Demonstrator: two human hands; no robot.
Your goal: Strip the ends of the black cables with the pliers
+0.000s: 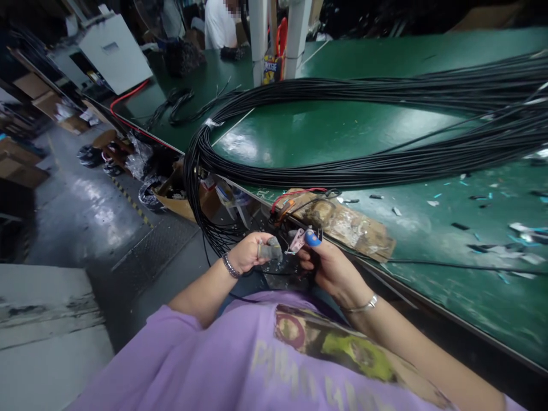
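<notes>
My left hand (250,251), with grey covers on its thumb and finger, is closed in a pinch in front of my body. What it pinches is too small to make out; thin pale strands show just right of its fingertips. Close beside it, my right hand (327,262), with a blue cover on the thumb, is closed on a small pinkish, silvery flat piece (297,241). Just beyond both hands, a worn wooden block (351,225) with red and black wires lies at the edge of the green table (449,308).
A large coil of black cable (325,177) lies across the table and hangs over its edge at the left. Cable scraps (460,226) are scattered at the right. A cardboard box (182,202) and a stool (107,138) stand left. A person (220,25) is at the back.
</notes>
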